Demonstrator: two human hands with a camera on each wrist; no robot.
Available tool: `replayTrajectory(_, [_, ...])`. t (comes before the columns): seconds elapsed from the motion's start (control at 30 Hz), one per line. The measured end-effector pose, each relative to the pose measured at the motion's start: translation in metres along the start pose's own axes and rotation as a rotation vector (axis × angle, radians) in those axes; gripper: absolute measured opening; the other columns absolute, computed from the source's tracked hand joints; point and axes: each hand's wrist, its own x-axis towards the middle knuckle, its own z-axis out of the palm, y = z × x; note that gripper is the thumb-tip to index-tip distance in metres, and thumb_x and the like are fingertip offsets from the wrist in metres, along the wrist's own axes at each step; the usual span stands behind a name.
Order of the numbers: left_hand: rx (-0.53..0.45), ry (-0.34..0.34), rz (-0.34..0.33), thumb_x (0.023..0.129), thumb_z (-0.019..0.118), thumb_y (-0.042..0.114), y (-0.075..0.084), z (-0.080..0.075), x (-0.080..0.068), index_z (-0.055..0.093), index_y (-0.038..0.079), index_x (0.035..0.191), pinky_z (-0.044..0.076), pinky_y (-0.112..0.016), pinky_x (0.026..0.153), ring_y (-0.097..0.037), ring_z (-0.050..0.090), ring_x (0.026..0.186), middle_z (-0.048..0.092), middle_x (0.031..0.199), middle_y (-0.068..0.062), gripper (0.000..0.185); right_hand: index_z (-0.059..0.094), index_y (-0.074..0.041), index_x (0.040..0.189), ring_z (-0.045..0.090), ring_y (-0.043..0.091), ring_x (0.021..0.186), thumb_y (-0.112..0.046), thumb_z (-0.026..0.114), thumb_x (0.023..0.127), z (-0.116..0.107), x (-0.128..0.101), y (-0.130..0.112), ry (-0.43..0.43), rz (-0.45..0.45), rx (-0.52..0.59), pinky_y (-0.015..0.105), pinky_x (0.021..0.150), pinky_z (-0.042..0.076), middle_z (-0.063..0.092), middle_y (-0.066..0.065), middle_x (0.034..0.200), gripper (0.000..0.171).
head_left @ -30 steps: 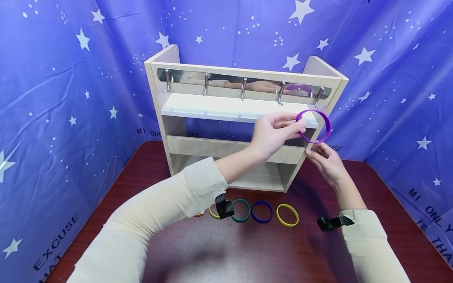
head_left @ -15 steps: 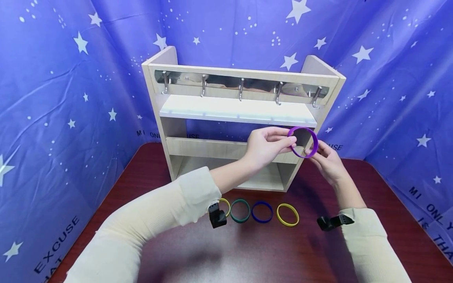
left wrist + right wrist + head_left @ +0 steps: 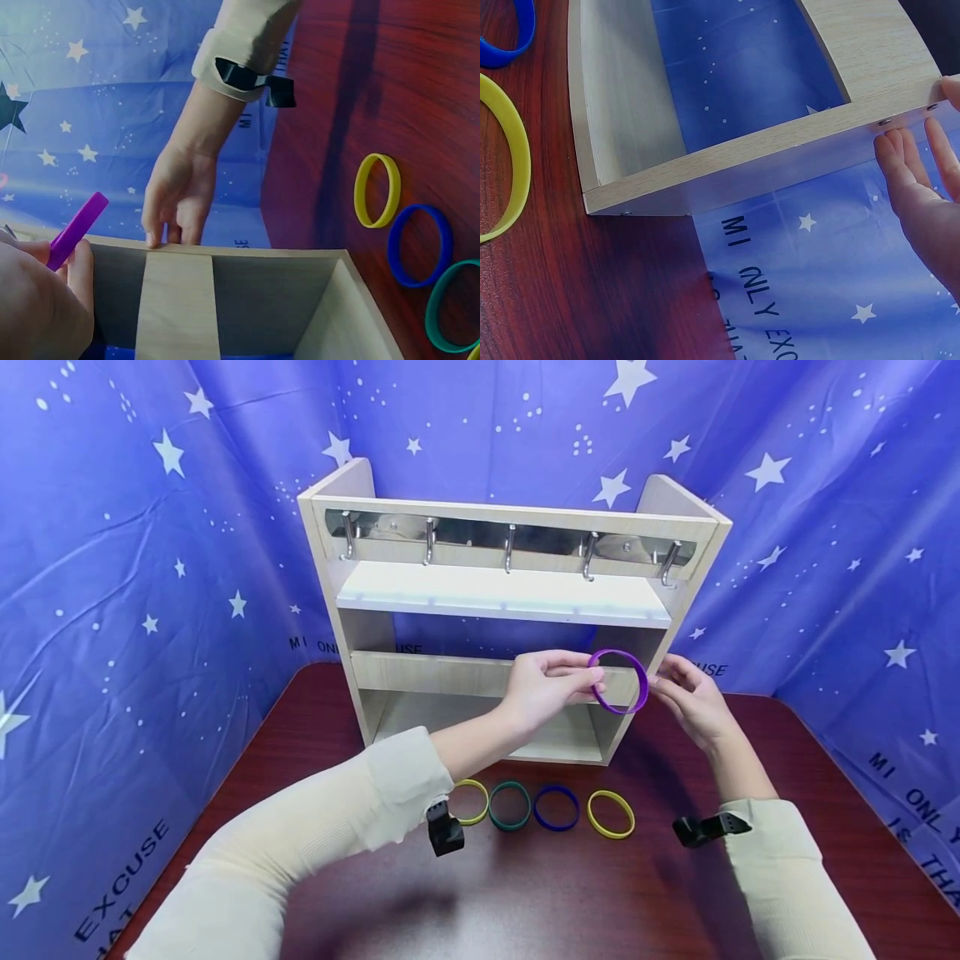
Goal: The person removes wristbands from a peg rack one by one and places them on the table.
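Left grip (image 3: 543, 689) pinches the purple silicone wristband (image 3: 619, 681) in front of the wooden shelf rack (image 3: 517, 672); right grip (image 3: 693, 697), fingers relaxed, touches the rack's edge at 3 o'clock. Four bands wait on the bench (image 3: 525, 893), hooks bare.

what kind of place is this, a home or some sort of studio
Likely a staged recording setup, not a home: a starry blue backdrop drapes all round, a small hook rack stands on the table, and wristbands lie in a row.
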Motion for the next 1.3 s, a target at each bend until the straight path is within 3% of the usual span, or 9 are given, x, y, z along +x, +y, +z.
replayTrajectory(0.77, [0.071, 0.017, -0.121, 0.085, 0.067, -0.005, -0.029, -0.029, -0.006, 0.064, -0.012, 0.112, 0.062, -0.031, 0.079, -0.007, 0.067, 0.065, 0.067, 0.106, -0.032, 0.028, 0.064, -0.014, 0.108, 0.061, 0.004, 0.09, 0.009, 0.052, 0.091, -0.001, 0.001, -0.001, 0.004, 0.014, -0.016, 0.013, 0.084, 0.055, 0.061, -0.004, 0.097, 0.031])
replayTrajectory(1.3, [0.153, 0.011, -0.184, 0.084, 0.068, -0.004, -0.051, -0.03, -0.014, 0.067, -0.011, 0.107, 0.062, -0.035, 0.081, -0.012, 0.07, 0.069, 0.07, 0.1, -0.03, 0.023, 0.063, -0.014, 0.109, 0.06, 0.004, 0.091, 0.009, 0.052, 0.092, -0.002, 0.002, -0.001, 0.009, 0.019, -0.024, 0.014, 0.085, 0.055, 0.06, -0.004, 0.097, 0.03])
